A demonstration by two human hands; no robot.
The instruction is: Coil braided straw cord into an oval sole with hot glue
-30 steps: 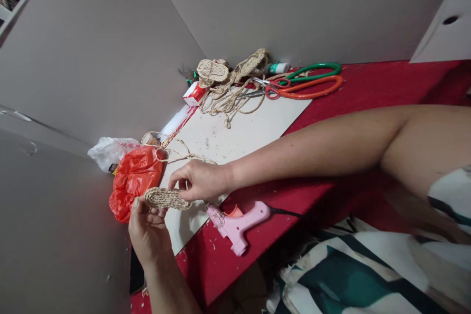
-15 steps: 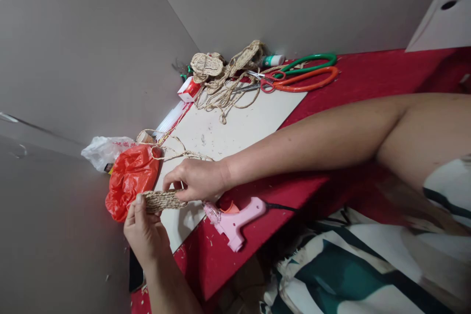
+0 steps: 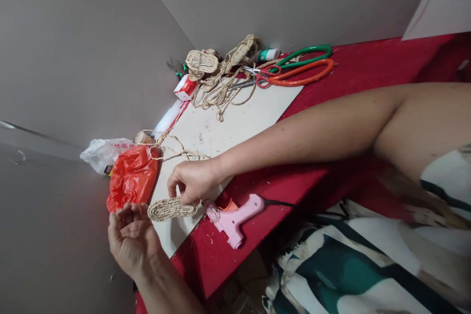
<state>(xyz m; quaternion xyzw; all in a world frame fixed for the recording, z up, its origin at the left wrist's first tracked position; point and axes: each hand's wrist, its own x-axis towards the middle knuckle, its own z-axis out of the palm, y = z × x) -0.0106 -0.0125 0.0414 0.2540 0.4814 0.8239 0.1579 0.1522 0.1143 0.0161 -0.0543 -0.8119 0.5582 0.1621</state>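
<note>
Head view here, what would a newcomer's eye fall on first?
Most likely the pink glue gun, lying on the red tabletop below the right hand. The bright red-orange bag just above the open left hand would compete. So would the big green and orange scissor handles near the top, more than the straw oval in the right hand's grip.

the right hand (image 3: 183,195) pinches the right end of a flat, coiled oval of braided straw cord (image 3: 167,210) above the white board (image 3: 204,132). the left hand (image 3: 134,240) is open, palm up, fingers just beside the oval's other end; whether they touch is unclear. a pink hot glue gun (image 3: 237,220) lies on the red tabletop (image 3: 221,265). an orange-red plastic bag (image 3: 133,176) sits beyond the left hand, and orange-handled scissors (image 3: 307,73) lie near tangled straw cord (image 3: 217,91).
</note>
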